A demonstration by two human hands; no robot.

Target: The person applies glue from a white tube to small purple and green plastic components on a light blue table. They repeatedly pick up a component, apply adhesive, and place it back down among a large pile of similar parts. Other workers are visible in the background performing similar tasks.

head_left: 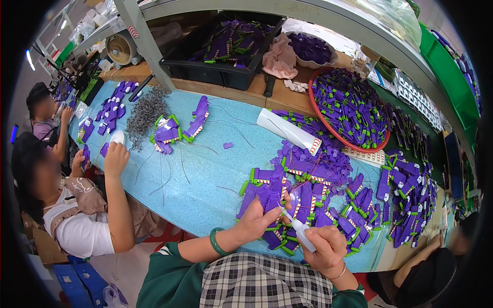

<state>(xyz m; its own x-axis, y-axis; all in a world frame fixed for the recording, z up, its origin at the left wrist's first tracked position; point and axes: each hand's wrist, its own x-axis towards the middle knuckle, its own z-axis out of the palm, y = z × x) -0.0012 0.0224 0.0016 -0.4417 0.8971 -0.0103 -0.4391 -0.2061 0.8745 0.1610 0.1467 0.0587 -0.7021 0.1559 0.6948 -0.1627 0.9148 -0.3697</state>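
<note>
Nearest, the right hand (328, 250) is closed around a small white squeeze bottle (302, 232), its thin nozzle tilted up and left toward the left hand (257, 220). The left hand's fingers pinch a flat purple plastic part (273, 203) at the near edge of a loose heap of like pieces (328, 200), glossy purple with green tips and red-and-white striped strips. All of it lies on a smooth light-blue table (205, 179). Farther left, another person's hand (116, 156) rests by a tangle of grey wires (146, 114). Beyond, a round red basin (328, 131) brims with purple parts.
</note>
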